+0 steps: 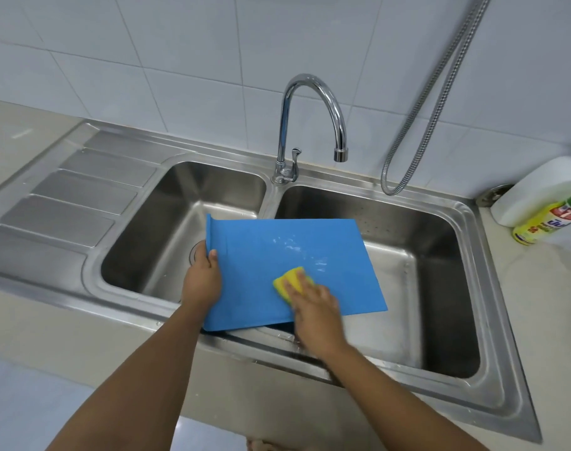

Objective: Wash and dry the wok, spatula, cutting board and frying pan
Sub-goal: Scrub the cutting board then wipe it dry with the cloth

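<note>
Gripping blue cutting board (277, 255) left hand (201, 281), right hand (313, 307) pressing sponge (292, 283)

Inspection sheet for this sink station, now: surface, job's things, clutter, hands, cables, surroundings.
Surface: steel double sink with a drainboard at its left, set in a beige counter.
Job's things: blue cutting board held over both basins, foamy streaks on it; wok, spatula, frying pan: nothing seen.
Clutter: white bottle and yellow bottle with a green cap, on the counter at right.
Hands: left hand grips the board's left edge; right hand holds a yellow sponge on the board.
Cables: metal hose loops down the wall behind the right basin.
Surroundings: white tiled wall; chrome tap, no water seen running.
</note>
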